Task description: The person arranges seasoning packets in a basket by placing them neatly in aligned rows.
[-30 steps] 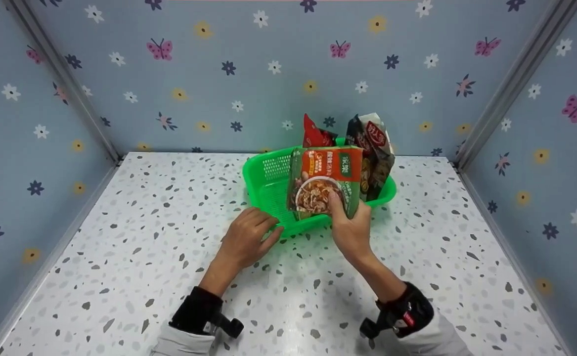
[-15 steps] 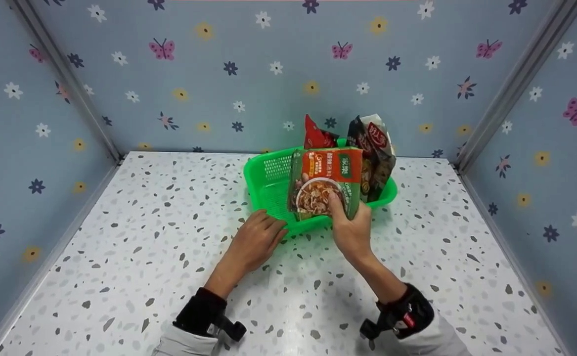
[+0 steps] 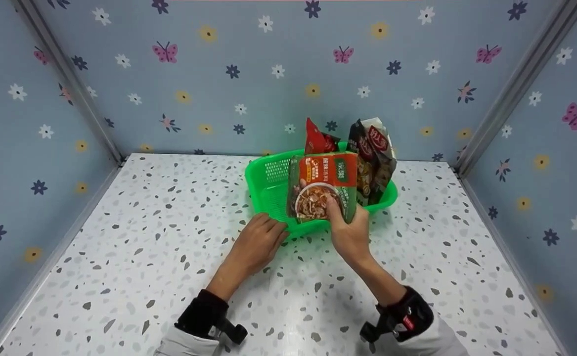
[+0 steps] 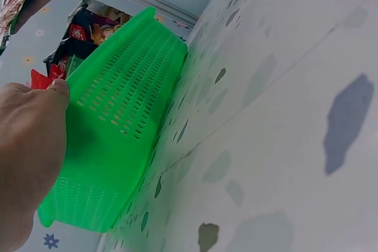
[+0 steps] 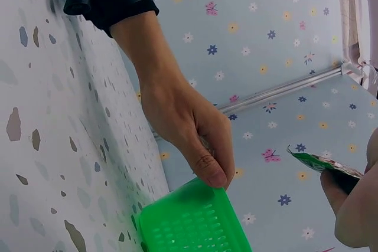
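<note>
A green plastic basket stands on the speckled tabletop near the back wall. At its near left corner my left hand grips the rim; in the right wrist view thumb and fingers of that left hand pinch the basket's edge. My right hand holds a green-and-orange soup seasoning packet, thumb across its front, above the basket's middle. Printed on the packet is a bowl of food. The fingers behind the packet are hidden in the head view.
A red packet stands at the back of the basket, partly covered by the held one. Dark food bags lean upright in the basket's right end. Flowered walls enclose the tabletop at the back and both sides.
My left hand has moved slightly right and its fingers have come down onto the basket's rim. The held packet has shifted slightly left and toward me. The basket stays in place.
</note>
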Action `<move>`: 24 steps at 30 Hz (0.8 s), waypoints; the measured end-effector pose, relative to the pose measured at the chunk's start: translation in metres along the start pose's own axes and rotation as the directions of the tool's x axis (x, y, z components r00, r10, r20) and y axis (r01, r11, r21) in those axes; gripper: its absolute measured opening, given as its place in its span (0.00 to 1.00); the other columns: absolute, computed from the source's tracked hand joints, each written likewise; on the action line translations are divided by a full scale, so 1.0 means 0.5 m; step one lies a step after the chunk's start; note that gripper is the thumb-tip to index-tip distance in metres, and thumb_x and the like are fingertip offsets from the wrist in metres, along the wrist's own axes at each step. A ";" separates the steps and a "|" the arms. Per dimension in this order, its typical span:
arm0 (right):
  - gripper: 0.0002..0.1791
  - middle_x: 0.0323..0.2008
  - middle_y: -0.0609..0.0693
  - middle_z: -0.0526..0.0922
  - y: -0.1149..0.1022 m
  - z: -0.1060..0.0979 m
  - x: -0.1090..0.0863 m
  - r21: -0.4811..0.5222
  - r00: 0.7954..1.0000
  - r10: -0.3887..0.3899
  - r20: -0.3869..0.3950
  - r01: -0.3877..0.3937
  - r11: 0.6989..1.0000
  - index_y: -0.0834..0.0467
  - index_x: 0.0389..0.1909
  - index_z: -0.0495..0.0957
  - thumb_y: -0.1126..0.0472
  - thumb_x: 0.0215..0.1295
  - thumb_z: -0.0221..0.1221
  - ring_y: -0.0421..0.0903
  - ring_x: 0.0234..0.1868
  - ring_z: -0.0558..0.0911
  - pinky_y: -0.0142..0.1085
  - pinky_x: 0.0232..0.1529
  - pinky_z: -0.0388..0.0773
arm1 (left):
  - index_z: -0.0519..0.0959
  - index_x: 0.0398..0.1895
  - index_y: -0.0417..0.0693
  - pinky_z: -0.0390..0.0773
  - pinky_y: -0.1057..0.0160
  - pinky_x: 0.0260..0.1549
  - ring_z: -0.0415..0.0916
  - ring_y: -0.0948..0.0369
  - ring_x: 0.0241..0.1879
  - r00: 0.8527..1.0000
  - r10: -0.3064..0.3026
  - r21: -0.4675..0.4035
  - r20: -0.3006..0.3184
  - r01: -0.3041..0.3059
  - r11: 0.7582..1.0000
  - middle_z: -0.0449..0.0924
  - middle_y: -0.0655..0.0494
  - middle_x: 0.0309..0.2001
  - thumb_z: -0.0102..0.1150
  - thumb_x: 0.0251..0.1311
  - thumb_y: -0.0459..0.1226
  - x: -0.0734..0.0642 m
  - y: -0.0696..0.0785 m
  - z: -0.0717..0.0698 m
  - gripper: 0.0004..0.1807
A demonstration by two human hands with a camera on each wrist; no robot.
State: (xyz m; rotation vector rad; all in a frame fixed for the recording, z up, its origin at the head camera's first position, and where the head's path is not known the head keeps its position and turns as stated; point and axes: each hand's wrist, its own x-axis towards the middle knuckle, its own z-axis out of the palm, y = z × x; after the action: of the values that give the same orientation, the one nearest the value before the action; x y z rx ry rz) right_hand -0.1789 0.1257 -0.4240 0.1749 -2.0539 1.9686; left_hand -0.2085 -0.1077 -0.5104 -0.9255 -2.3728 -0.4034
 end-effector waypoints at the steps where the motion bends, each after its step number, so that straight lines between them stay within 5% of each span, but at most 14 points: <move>1: 0.21 0.58 0.66 0.88 0.000 0.000 0.000 -0.004 1.000 -0.003 0.002 0.003 1.000 0.68 0.70 0.80 0.59 0.87 0.59 0.48 0.52 0.89 0.33 0.50 0.88 | 0.89 0.51 0.45 0.83 0.50 0.65 0.85 0.53 0.46 1.000 -0.003 0.002 0.004 0.003 1.000 0.93 0.52 0.43 0.63 0.84 0.42 0.000 0.001 0.000 0.11; 14: 0.20 0.57 0.65 0.89 0.016 -0.002 -0.005 -0.018 0.999 -0.017 0.031 0.017 1.000 0.67 0.69 0.81 0.58 0.87 0.59 0.49 0.52 0.90 0.37 0.51 0.90 | 0.89 0.51 0.45 0.83 0.52 0.64 0.85 0.54 0.46 1.000 -0.008 0.023 0.011 0.008 1.000 0.93 0.53 0.44 0.64 0.83 0.41 -0.008 0.008 0.006 0.10; 20: 0.18 0.45 0.65 0.90 0.021 -0.001 -0.007 -0.053 0.994 -0.088 0.059 0.091 0.994 0.68 0.66 0.83 0.60 0.88 0.59 0.44 0.37 0.85 0.35 0.39 0.82 | 0.89 0.48 0.45 0.84 0.52 0.60 0.85 0.53 0.43 1.000 0.011 0.008 -0.021 -0.010 1.000 0.93 0.52 0.41 0.66 0.81 0.40 -0.006 0.006 0.009 0.08; 24: 0.19 0.53 0.67 0.91 0.018 0.001 0.004 -0.101 0.993 -0.106 0.046 0.110 0.989 0.68 0.67 0.83 0.60 0.88 0.59 0.49 0.45 0.90 0.35 0.44 0.86 | 0.89 0.48 0.45 0.84 0.52 0.59 0.85 0.53 0.43 0.999 0.018 -0.002 -0.049 -0.018 1.000 0.93 0.52 0.41 0.68 0.79 0.40 0.000 0.003 0.005 0.08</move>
State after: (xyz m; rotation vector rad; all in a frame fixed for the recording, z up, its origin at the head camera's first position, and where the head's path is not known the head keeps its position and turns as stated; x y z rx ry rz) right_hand -0.1834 0.1259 -0.4320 0.2995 -2.1183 1.8050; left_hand -0.2087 -0.1054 -0.5124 -0.9276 -2.3183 -0.4179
